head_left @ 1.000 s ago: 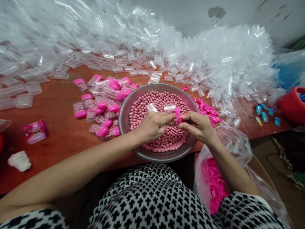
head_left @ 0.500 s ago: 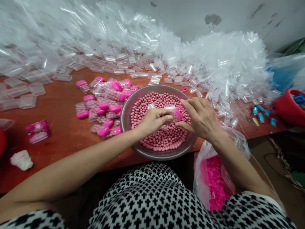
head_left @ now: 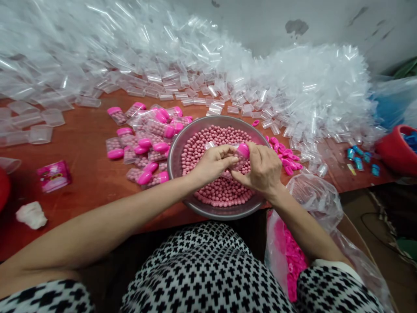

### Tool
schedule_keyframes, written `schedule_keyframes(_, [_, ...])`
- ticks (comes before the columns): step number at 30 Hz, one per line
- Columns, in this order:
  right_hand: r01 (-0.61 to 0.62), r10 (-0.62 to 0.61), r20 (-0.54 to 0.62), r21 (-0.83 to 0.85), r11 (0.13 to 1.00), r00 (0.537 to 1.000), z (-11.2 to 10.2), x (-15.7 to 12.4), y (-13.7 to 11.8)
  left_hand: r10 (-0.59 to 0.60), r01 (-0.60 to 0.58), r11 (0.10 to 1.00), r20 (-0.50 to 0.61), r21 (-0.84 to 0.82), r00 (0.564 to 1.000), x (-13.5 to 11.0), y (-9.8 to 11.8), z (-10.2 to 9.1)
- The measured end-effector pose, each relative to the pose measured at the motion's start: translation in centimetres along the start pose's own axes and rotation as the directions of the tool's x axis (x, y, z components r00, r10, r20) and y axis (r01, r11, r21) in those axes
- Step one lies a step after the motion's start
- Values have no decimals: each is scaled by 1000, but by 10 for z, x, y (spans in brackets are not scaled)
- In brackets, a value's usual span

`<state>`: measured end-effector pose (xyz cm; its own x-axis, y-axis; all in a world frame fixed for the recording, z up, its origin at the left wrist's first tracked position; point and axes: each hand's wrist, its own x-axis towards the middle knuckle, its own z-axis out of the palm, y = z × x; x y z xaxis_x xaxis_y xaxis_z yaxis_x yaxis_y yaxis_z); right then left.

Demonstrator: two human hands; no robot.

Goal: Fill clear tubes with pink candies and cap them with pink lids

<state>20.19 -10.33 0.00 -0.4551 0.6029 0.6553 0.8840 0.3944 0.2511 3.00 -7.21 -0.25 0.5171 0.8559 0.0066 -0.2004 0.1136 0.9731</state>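
Note:
Over a metal bowl (head_left: 176, 152) of pink candy balls (head_left: 198, 145), both my hands meet. My left hand (head_left: 213, 163) is closed round a small clear plastic tube filled with balls (head_left: 236, 161). My right hand (head_left: 262, 167) is closed on the tube's pink cap (head_left: 243, 150), fingers wrapped about it. Another clear tube (head_left: 209, 144) lies on the balls just beyond my left hand. Left of the bowl lies a cluster of filled pink-capped tubes (head_left: 146, 139).
A big heap of empty clear tubes (head_left: 195, 65) runs along the back of the red-brown table (head_left: 81, 174). Loose pink caps (head_left: 286, 152) lie right of the bowl; a plastic bag of pink caps (head_left: 293, 252) hangs below. A red tub (head_left: 397, 150), blue-capped tubes (head_left: 356, 158), a pink packet (head_left: 54, 175) and a white wad (head_left: 31, 214) are also in view.
My right hand opened briefly above the tube, then came back down and closed over the pink cap. The left hand kept hold of the tube above the bowl.

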Motion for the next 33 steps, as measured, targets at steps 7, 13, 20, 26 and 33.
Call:
schedule_keyframes(7, [-68, 37, 184, 165, 984, 982, -2, 3, 0, -4, 3, 1000, -98, -9, 995, -1, 8, -5])
schedule_keyframes(13, [-80, -3, 220, 372, 925, 976, 1, 13, 1, -4, 6, 1000, -180, 9, 984, -10, 23, -19])
schedule_keyframes(20, [-129, 59, 276, 242, 962, 959, -1, 27, -11, 7, -5, 1000, -174, 16, 985, -8, 9, -8])
schedule_keyframes(26, [-115, 54, 286, 199, 973, 957, 7, 28, -10, 31, -25, 999, -187, 32, 982, -12, 6, -6])
schedule_keyframes(33, [-26, -2, 217, 126, 992, 976, 11, 30, -14, 4, -15, 999, -207, -52, 978, -11, 4, -7])
